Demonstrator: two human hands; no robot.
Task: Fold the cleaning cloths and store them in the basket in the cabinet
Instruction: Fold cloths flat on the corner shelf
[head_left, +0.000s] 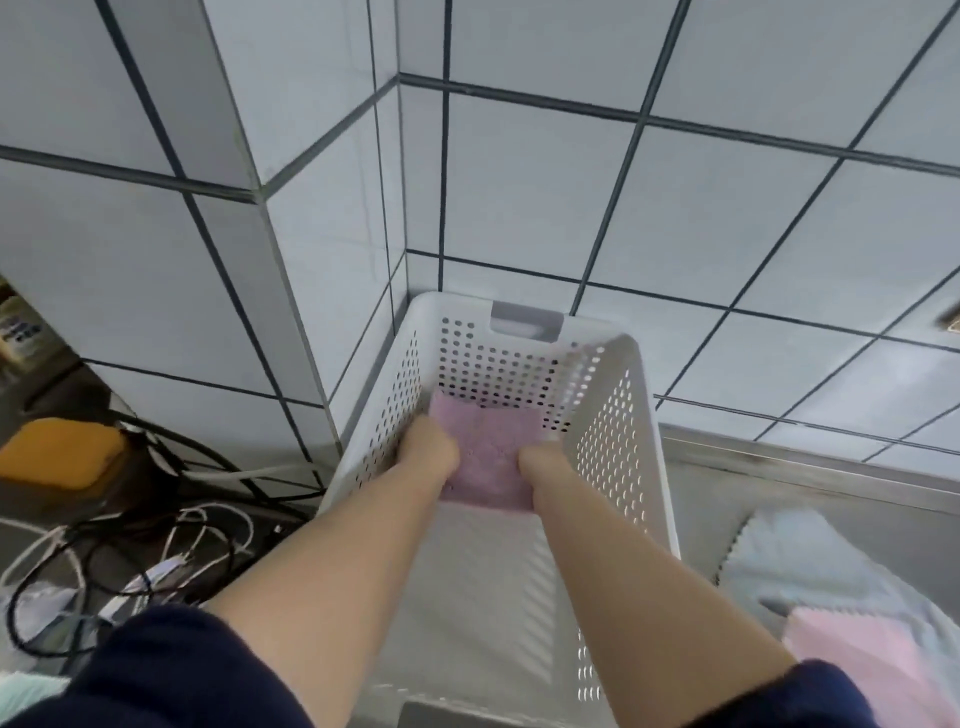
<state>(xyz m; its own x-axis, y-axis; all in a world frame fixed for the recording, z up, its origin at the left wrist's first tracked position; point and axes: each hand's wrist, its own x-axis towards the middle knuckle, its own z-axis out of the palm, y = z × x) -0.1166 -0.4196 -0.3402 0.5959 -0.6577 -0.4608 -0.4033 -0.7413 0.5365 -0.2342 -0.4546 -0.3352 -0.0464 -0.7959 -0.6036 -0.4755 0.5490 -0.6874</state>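
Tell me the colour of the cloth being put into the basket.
Pink-purple cloth, held by both hands inside the white basket; head view.

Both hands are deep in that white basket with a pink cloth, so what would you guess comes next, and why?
Probably letting go: the left hand and right hand hold the folded pink cloth low against the far end of the basket. More cloths wait outside on the right, so the hands are needed there.
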